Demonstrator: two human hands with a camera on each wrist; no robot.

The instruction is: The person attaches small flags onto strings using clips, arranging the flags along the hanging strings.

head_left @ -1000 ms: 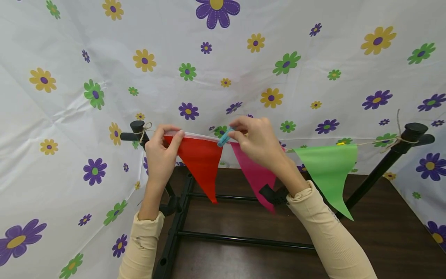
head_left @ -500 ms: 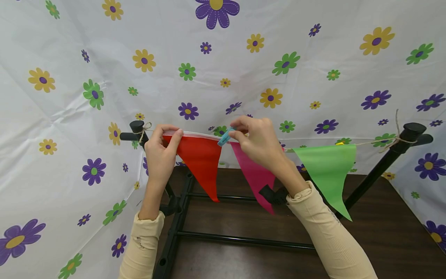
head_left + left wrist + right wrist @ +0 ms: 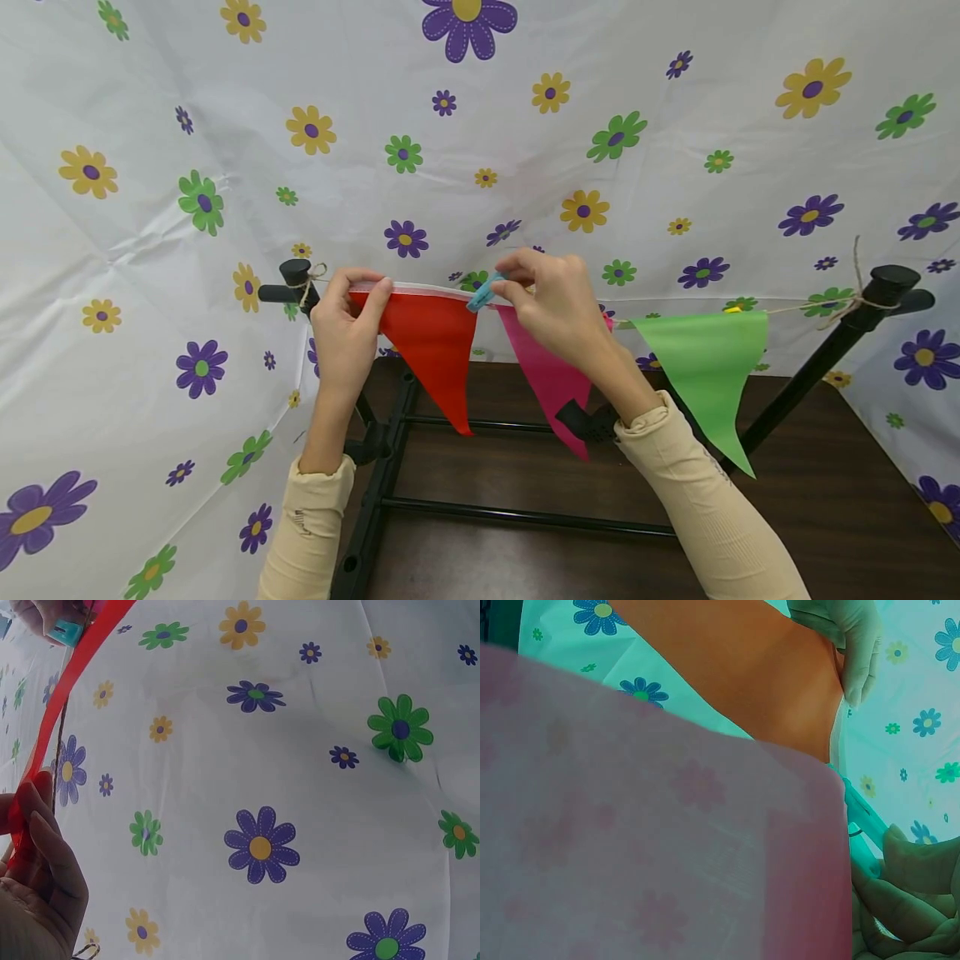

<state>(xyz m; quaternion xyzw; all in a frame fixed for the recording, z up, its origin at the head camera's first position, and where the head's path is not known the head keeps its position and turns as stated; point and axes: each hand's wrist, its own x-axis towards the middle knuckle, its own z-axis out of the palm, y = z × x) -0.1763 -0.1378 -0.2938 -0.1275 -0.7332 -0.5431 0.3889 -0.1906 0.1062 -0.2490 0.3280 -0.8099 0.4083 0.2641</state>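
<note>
Green pennant (image 3: 708,367) only overhead.

I count 3 triangular plastic pennant flags on the twine: 1 red flag (image 3: 432,350), 1 pink flag (image 3: 551,379) and 1 green flag (image 3: 708,367). I see 1 small blue plastic clothespin (image 3: 483,294) at the line, 2 black metal upright posts (image 3: 832,354) of the stand, and 2 hands, 1 left hand (image 3: 343,337) and 1 right hand (image 3: 558,308).

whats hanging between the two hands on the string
The red flag hangs between the left hand and the right hand, which pinches a blue clothespin; the head view shows it.
</note>
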